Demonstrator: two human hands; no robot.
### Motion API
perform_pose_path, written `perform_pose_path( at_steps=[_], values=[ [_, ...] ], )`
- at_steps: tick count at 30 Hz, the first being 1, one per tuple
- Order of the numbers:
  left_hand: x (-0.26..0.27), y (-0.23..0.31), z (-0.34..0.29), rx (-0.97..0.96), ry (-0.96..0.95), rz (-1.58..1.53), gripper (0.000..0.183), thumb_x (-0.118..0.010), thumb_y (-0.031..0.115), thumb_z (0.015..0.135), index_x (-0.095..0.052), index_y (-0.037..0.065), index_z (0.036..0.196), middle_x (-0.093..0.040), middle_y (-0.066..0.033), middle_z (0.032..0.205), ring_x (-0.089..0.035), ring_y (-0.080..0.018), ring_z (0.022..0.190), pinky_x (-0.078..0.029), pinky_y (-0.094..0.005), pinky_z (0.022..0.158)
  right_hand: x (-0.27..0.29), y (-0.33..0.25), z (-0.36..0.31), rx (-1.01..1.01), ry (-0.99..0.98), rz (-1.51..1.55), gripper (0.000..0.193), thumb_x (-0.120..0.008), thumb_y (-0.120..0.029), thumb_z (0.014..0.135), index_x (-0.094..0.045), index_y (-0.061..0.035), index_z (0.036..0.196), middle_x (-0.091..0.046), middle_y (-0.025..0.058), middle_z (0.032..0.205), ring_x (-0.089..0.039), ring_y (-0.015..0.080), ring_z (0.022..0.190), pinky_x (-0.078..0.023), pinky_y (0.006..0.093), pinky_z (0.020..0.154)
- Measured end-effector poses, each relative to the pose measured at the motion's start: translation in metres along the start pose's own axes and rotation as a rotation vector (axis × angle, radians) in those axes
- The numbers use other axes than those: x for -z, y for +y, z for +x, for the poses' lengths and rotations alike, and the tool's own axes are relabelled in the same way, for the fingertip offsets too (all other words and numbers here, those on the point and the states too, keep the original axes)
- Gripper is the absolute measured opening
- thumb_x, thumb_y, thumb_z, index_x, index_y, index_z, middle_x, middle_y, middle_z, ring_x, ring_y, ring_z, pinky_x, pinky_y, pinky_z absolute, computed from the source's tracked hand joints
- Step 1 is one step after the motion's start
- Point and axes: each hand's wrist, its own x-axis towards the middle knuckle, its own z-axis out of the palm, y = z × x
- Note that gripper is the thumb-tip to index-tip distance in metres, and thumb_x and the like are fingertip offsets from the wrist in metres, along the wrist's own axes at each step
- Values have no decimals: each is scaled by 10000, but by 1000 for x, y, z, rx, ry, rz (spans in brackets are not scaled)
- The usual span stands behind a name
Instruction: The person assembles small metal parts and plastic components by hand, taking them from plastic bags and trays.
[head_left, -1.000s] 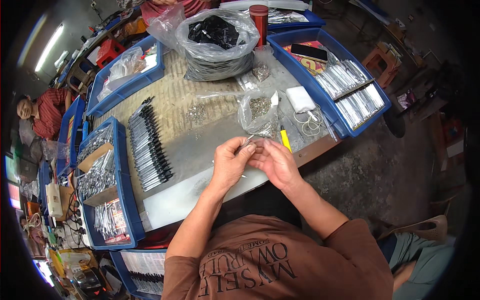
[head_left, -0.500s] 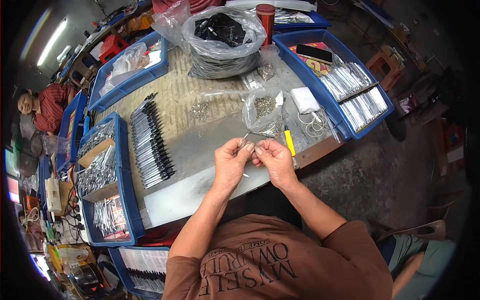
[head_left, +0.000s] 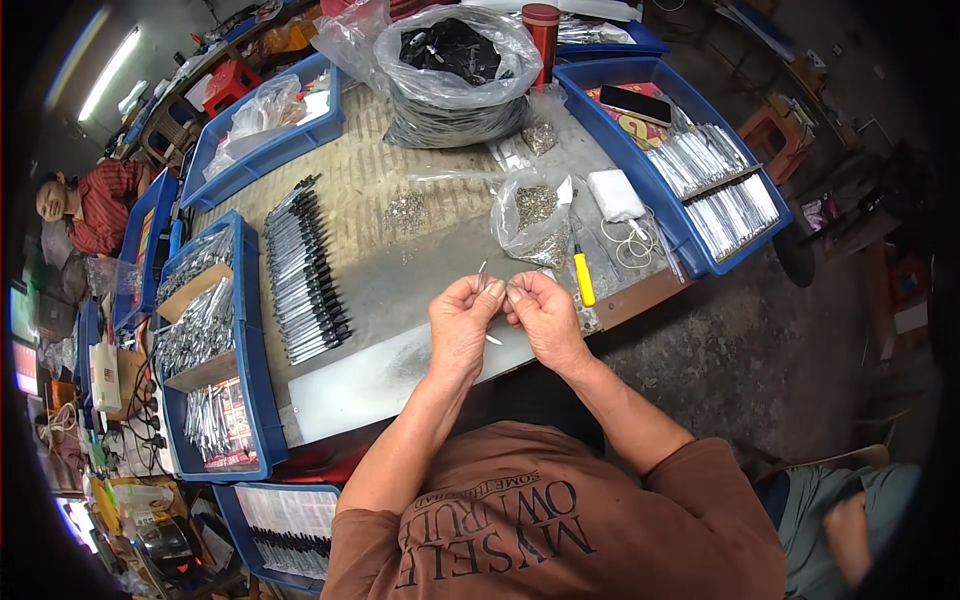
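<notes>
My left hand [head_left: 462,322] is closed around a thin metal rod. The rod's slim upper end [head_left: 484,268] shows above the fingers and a pale pointed end [head_left: 493,340] sticks out below the palm. Thumb and fingertips of my right hand [head_left: 546,318] are pinched together right against the left fingertips; anything between them is too small to make out. Just beyond my hands stands an open clear bag [head_left: 536,222] of small metal parts. A yellow-handled screwdriver [head_left: 584,278] lies to the right of my right hand.
Slender silver-and-black pieces [head_left: 305,285] lie in a row at left, beside a blue divided tray [head_left: 262,390]. Loose metal bits [head_left: 405,212] are scattered mid-table. Farther back sits a large bag [head_left: 455,115] of black parts. Another blue tray [head_left: 700,262] holds silver pieces and a phone [head_left: 636,104].
Both hands stay pinched together in nearly the same place. In the left hand, the rod's upper end now points more upright. The view has shifted slightly.
</notes>
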Motion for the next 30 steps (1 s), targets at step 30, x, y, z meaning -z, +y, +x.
perform_pose_path(
  at_steps=[30],
  values=[
    [12,2,-16,90,-29,-57,130,-507,115,855,-542,-6,887,-444,25,647,-336,-45,494,-249,-174,424,-8,-6,7,251,-5,-417,118,-514,-73,808,-522,39,847,-575,124,696,-549,144,609,-439,275,543]
  ],
)
